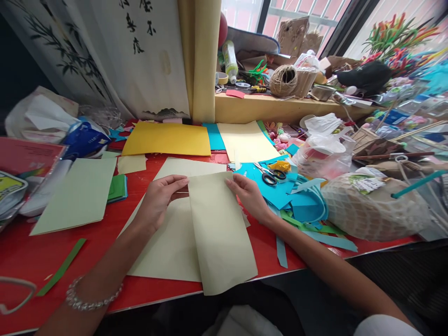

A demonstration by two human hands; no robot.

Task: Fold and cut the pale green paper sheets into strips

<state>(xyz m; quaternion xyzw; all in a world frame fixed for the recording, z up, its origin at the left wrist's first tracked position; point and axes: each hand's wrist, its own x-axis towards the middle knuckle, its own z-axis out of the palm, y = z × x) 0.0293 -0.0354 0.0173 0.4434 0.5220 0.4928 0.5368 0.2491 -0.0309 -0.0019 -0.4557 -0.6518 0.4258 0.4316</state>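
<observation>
A long rectangular sheet of pale green paper is held up by its two top corners, its lower end hanging over the table's front edge. My left hand pinches the top left corner between thumb and fingers. At the top right corner, my right hand pinches the same sheet. Beneath and to the left lies a larger pale green sheet, partly hidden by my left arm and the held piece. Black-handled scissors rest on blue paper to the right of my right hand.
On the red table lie a folded green sheet, yellow card and cream card. Blue paper scraps and a netted bag crowd the right. A twine ball sits on the cluttered sill.
</observation>
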